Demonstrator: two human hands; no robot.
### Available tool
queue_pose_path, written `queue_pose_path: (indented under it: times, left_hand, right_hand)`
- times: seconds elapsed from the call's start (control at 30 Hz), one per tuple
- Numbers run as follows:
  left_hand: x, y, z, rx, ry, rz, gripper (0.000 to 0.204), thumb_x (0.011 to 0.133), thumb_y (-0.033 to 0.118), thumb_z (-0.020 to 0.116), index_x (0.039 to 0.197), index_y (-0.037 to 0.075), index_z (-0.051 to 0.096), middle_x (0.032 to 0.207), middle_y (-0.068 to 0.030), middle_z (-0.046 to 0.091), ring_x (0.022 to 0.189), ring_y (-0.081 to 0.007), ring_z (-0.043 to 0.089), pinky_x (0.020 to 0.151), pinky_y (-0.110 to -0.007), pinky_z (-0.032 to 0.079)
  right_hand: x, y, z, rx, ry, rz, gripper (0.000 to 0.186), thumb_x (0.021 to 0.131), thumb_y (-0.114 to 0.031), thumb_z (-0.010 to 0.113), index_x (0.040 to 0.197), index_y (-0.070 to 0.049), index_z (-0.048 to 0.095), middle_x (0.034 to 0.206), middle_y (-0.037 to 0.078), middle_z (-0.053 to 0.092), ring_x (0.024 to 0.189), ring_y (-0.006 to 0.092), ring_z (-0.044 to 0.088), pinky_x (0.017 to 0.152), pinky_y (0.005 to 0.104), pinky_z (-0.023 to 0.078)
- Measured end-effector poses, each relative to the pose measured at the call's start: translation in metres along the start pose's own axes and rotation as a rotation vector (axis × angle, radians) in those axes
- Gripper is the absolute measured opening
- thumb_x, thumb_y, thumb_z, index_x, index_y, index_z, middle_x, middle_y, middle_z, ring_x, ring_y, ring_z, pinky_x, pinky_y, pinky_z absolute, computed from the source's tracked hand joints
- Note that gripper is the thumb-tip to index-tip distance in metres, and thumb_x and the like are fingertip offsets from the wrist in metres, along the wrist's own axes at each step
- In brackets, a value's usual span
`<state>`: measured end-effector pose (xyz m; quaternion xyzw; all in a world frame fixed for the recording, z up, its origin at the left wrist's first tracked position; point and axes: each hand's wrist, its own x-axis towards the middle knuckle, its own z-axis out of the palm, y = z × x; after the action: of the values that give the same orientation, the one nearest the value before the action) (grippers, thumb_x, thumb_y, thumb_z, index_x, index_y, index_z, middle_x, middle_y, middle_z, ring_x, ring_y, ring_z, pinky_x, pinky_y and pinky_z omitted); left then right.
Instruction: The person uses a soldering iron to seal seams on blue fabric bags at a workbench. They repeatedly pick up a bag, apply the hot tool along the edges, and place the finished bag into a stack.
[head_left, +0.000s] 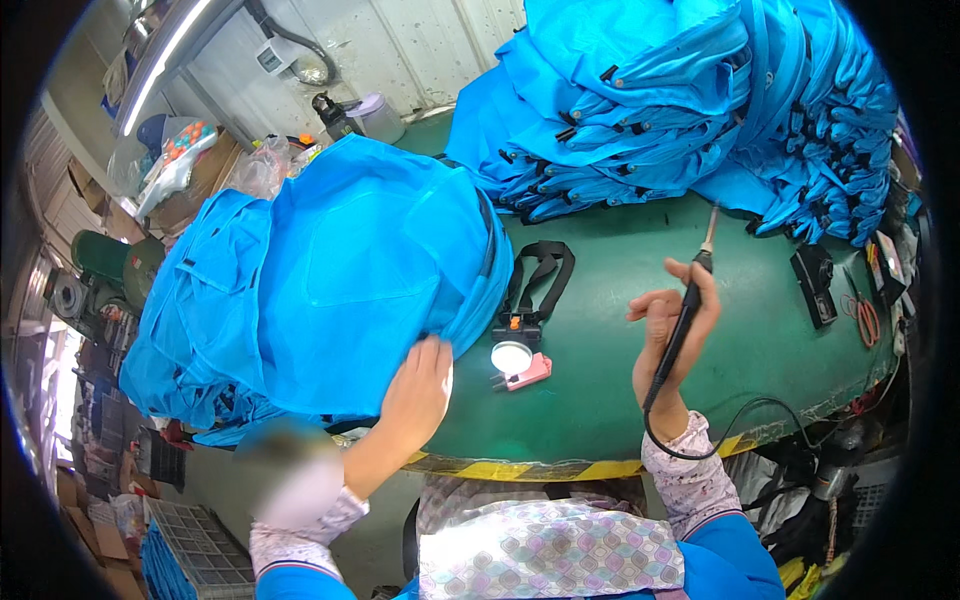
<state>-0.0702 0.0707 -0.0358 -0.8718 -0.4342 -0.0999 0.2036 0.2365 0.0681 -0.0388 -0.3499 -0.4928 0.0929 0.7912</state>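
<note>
My left hand lies flat at the near right edge of a pile of bright blue sewn fabric pieces, its fingers stretched out on the cloth. A soldering iron is in my right hand, held over the green table. The iron's black handle slants between thumb and fingers, and its thin metal tip points away from me toward a second, taller stack of blue fabric. Its black cord loops down past my wrist to the right. Between my hands lies a lit headlamp with a black strap, beside a small pink object.
The green tabletop has a yellow and black striped front edge. At its right lie a black case-like object and red-handled scissors. A spray bottle and a pale lidded tub stand at the back.
</note>
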Motion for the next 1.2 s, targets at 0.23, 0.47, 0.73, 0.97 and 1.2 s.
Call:
queue_pose_path:
  times: [0.23, 0.47, 0.73, 0.97, 1.2]
  left_hand:
    - [0.023, -0.021, 0.076, 0.217, -0.027, -0.167, 0.045, 0.074, 0.026, 0.077, 0.109, 0.007, 0.054, 0.096, -0.0079, 0.059, 0.089, -0.0254, 0.066, 0.067, -0.035, 0.057]
    - [0.015, -0.097, -0.021, 0.011, 0.424, -0.347, 0.039, 0.077, 0.023, 0.076, 0.108, 0.006, 0.059, 0.081, -0.0118, 0.065, 0.071, -0.0304, 0.067, 0.058, -0.042, 0.053]
    - [-0.017, -0.103, -0.144, -0.720, 1.037, -0.736, 0.055, 0.093, 0.025, 0.068, 0.131, -0.010, 0.050, 0.116, -0.0212, 0.067, 0.097, -0.0262, 0.066, 0.083, -0.036, 0.053]
    - [-0.043, -0.027, -0.090, -1.166, 1.060, -0.897, 0.068, 0.097, 0.026, 0.065, 0.144, -0.012, 0.036, 0.134, -0.0212, 0.056, 0.115, -0.0263, 0.056, 0.099, -0.036, 0.044]
    - [-0.102, 0.019, -0.014, -1.032, 0.676, -0.712, 0.054, 0.091, 0.032, 0.072, 0.127, -0.003, 0.049, 0.100, -0.0122, 0.058, 0.090, -0.0223, 0.056, 0.083, -0.034, 0.046]
  right_hand:
    - [-0.034, -0.026, -0.001, -0.192, -0.186, -0.212, 0.052, 0.095, -0.004, 0.061, 0.140, 0.000, 0.035, 0.128, 0.023, 0.053, 0.079, 0.0149, 0.063, 0.071, 0.0272, 0.055]
    - [-0.044, -0.044, -0.014, -0.204, -0.182, -0.041, 0.050, 0.097, -0.007, 0.060, 0.141, -0.001, 0.035, 0.128, 0.019, 0.053, 0.082, 0.0144, 0.061, 0.073, 0.0294, 0.054]
    - [-0.028, -0.066, 0.028, -0.172, -0.165, -0.151, 0.056, 0.096, -0.005, 0.059, 0.144, -0.002, 0.031, 0.136, 0.021, 0.049, 0.099, 0.0212, 0.064, 0.086, 0.0363, 0.054]
    - [-0.013, -0.107, 0.082, 0.008, -0.021, -0.146, 0.092, 0.086, -0.014, 0.077, 0.152, -0.006, 0.013, 0.152, 0.024, 0.032, 0.132, 0.0352, 0.045, 0.107, 0.0474, 0.039]
    - [-0.019, -0.054, 0.076, -0.175, 0.031, -0.151, 0.070, 0.088, -0.007, 0.070, 0.145, -0.005, 0.030, 0.145, 0.012, 0.043, 0.123, 0.0228, 0.046, 0.102, 0.0377, 0.037]
